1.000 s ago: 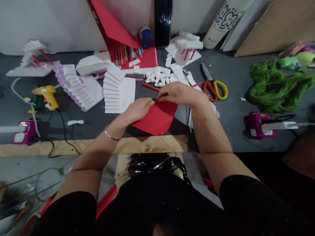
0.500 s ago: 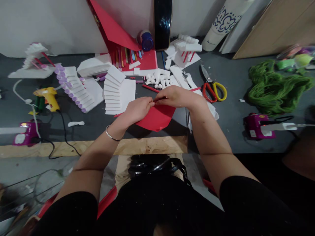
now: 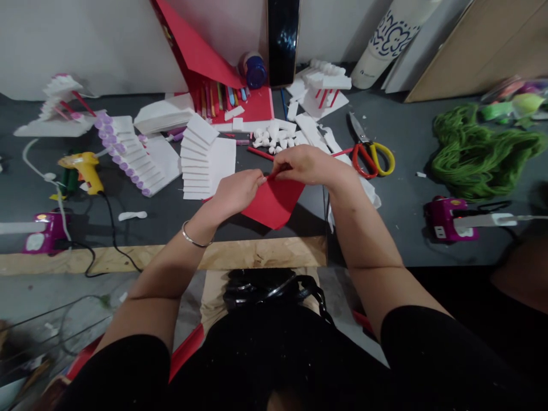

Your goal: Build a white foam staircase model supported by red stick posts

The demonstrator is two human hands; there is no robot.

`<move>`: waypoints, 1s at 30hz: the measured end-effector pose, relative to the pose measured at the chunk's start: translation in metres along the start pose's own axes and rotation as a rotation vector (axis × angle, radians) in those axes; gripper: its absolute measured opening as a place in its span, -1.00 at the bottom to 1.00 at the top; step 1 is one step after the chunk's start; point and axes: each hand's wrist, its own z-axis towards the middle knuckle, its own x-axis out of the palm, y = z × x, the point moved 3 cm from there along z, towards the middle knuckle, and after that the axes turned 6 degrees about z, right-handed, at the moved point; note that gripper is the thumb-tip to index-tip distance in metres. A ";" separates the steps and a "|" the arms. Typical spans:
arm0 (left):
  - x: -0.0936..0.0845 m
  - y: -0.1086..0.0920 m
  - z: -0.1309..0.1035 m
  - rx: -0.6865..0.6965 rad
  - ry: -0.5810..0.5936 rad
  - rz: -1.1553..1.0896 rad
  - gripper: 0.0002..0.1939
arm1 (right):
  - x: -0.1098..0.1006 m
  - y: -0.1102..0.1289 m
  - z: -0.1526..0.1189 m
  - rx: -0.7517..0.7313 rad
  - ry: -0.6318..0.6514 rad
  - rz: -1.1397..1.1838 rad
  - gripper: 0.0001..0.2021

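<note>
In the head view, the left hand (image 3: 237,191) and the right hand (image 3: 302,165) meet closely over the dark grey table (image 3: 398,222). Both hands have their fingertips pinched together on the upper edge of a red sheet (image 3: 274,205), which seems to be paper; its lower part hangs toward the person, with a corner pointing to the wooden strip (image 3: 261,253) at the table's front. The left wrist wears a silver bangle (image 3: 194,238). Just beyond the right hand there is a pile of small white pieces (image 3: 274,137), and a red stick (image 3: 260,153) lies near it. To the left of the hands stands a white stair model (image 3: 197,162), and further left a stair model with purple discs (image 3: 126,148) and a yellow glue gun (image 3: 88,171). To the right of the hands lie the scissors (image 3: 371,158), with one red and one yellow handle, and well apart from them is the green yarn (image 3: 479,154)
</note>
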 end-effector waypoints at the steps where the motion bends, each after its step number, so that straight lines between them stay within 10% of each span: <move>1: -0.001 0.001 -0.001 0.000 -0.006 -0.006 -0.68 | -0.001 0.000 -0.001 -0.007 0.005 0.009 -0.78; 17: -0.006 0.022 -0.020 -0.120 0.013 0.023 -0.69 | -0.016 -0.024 -0.007 0.029 -0.016 0.064 -0.74; 25: -0.020 0.070 -0.041 -0.126 0.178 -0.027 -0.70 | -0.033 -0.041 -0.021 0.083 -0.103 0.091 -0.71; 30: -0.042 0.065 -0.052 -0.260 -0.123 0.071 -0.65 | -0.035 -0.040 -0.023 0.071 -0.142 0.062 -0.65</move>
